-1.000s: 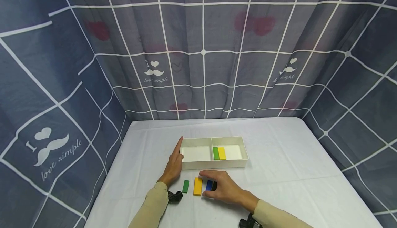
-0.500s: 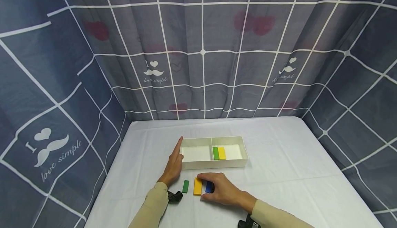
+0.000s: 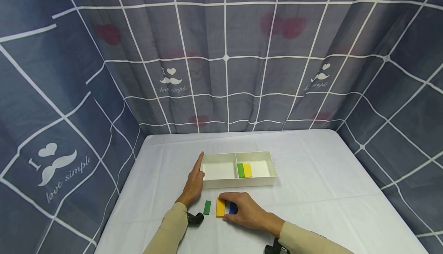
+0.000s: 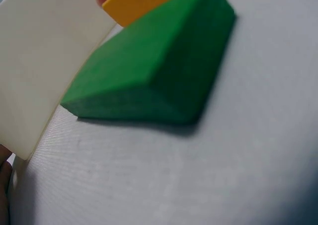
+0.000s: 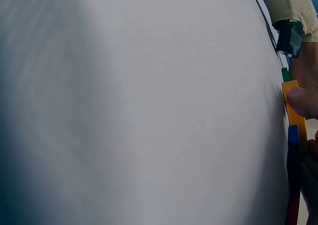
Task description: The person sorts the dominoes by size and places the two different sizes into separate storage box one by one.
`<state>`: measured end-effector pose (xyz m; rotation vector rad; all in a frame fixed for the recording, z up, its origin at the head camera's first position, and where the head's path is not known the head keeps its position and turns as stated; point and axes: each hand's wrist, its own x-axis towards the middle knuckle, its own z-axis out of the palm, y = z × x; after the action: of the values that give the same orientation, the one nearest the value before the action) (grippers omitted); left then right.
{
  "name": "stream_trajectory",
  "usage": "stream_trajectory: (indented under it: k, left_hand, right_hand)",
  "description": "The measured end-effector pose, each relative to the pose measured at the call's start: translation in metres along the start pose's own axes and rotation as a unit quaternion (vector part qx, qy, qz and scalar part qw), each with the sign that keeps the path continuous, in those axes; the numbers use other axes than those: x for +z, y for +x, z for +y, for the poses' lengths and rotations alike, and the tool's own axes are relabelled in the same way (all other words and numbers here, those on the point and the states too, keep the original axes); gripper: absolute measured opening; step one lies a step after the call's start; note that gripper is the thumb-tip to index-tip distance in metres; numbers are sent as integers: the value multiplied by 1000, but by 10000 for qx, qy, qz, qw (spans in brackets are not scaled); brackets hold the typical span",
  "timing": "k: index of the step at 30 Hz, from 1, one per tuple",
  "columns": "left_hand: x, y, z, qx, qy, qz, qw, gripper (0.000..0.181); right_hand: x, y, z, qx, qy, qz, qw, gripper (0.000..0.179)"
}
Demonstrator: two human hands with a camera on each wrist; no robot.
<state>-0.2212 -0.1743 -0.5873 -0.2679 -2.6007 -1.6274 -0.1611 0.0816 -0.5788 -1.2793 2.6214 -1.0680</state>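
Note:
In the head view my left hand rests against the left end of a cream two-compartment box, index finger straight along that end. My right hand pinches a flat orange block lengthwise, index finger at its far end and thumb at its near end. The thumb also overlaps this block in the right wrist view. Partly under the right hand lies a blue block. A small dark green block lies left of the orange one and looms large in the left wrist view.
A light green block and a yellow block stand side by side in the box's right compartment, against the divider. White cloth covers the table. Grid-patterned curtains enclose its back and sides.
My right hand has moved slightly left, from over the blue block to the orange block, and its finger and thumb have closed on the ends. The left hand and box have stayed still.

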Motion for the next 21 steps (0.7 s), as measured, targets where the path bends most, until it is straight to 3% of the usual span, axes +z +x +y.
stream_trajectory:
  k: [21]
  left_hand:
    - [-1, -1, 0, -9, -66, -38, 10000, 78]
  right_hand:
    - [-17, -1, 1, -75, 8, 142, 9999, 62]
